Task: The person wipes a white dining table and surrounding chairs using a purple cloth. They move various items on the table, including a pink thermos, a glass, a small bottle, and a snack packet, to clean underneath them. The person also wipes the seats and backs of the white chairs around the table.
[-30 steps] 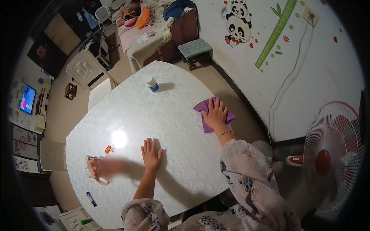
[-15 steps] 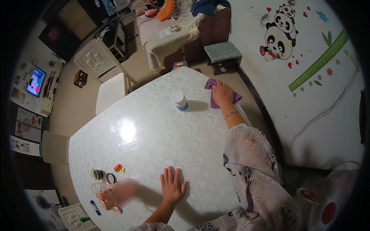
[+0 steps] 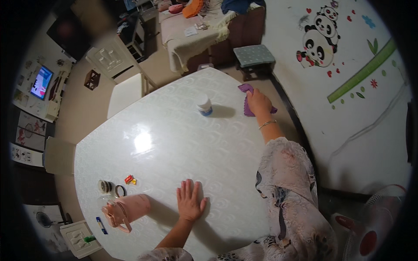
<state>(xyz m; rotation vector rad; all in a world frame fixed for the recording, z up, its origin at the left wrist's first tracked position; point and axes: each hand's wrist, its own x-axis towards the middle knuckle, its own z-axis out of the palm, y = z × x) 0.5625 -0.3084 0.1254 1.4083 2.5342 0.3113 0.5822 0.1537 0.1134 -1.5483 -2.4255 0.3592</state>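
Pale patterned tabletop [image 3: 167,130] across the middle of the frame, with white wall [image 3: 313,104] at upper right; right hand [image 3: 261,103] clamped over bunched purple cloth [image 3: 248,107] at the tabletop's upper-right edge; well apart from it, left hand [image 3: 190,203] laid flat and open near the bottom centre; white bottle [image 3: 203,104] near the cloth, to its left; pink tumbler [image 3: 136,207] at lower left, near small red-and-yellow packets [image 3: 130,179]; round fan [image 3: 369,241] at lower right.

Open lane across tabletop [image 3: 170,139] middle, left corner to right edge, between white bottle [image 3: 203,105] and left hand [image 3: 190,203]. Pink tumbler [image 3: 136,207] obstructs toward near-left edge; right hand [image 3: 260,104] and purple cloth [image 3: 248,109] block far-right edge.
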